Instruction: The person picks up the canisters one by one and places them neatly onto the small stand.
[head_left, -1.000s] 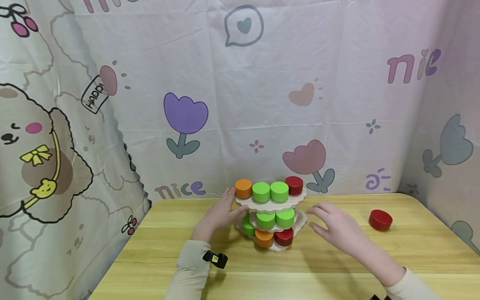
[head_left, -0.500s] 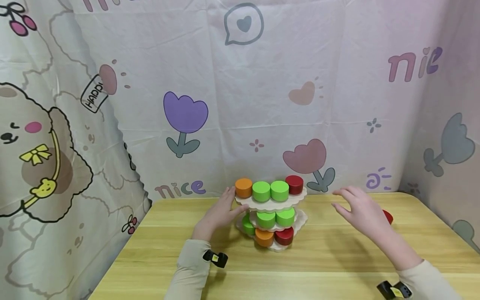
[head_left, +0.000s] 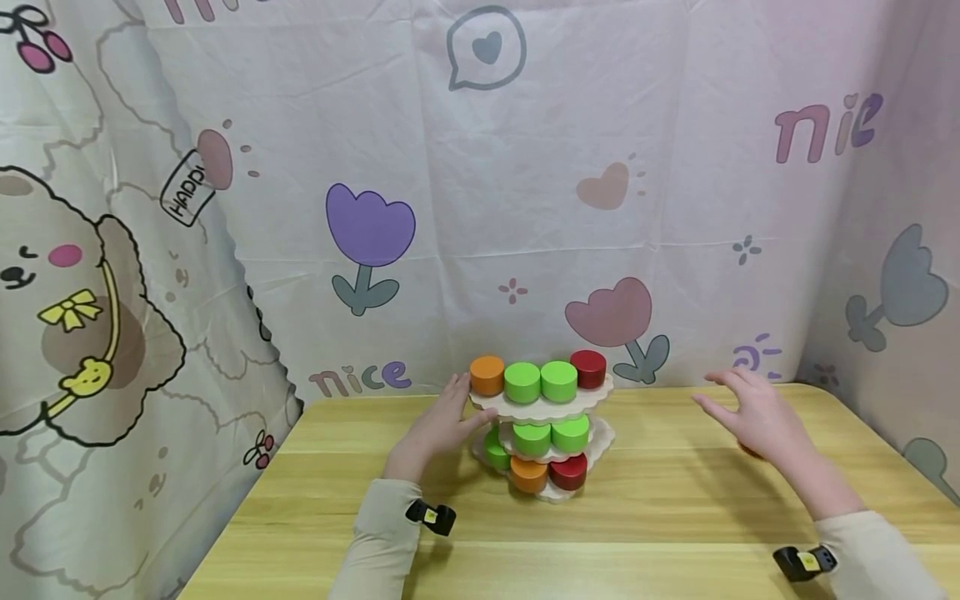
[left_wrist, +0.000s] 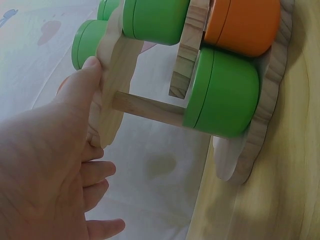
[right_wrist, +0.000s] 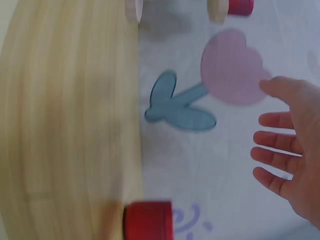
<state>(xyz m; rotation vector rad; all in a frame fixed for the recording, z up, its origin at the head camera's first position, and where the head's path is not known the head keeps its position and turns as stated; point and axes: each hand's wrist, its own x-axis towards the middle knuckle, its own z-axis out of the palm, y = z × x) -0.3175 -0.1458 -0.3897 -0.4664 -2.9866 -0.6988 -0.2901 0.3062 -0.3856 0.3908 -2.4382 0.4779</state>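
A wooden three-tiered stand (head_left: 540, 409) with scalloped tiers carries green, orange and red round blocks. Its top tier holds an orange block (head_left: 487, 376), two green ones and a red block (head_left: 588, 369). My left hand (head_left: 441, 429) grips the left edge of that tier, its thumb against the rim near a green block (left_wrist: 86, 44) in the left wrist view. My right hand (head_left: 765, 421) hovers over the right side of the table, fingers spread, holding nothing. Under it, mostly hidden in the head view, a loose red block (right_wrist: 148, 221) lies on the table.
The light wooden table (head_left: 600, 554) ends at a white printed cloth (head_left: 487, 167) hanging behind it. More cloth (head_left: 97, 317) hangs at the left side. Black wrist cameras sit on both sleeves.
My right hand has moved right, away from the stand, and now covers most of the loose red block. The left hand and the stand have stayed in place.
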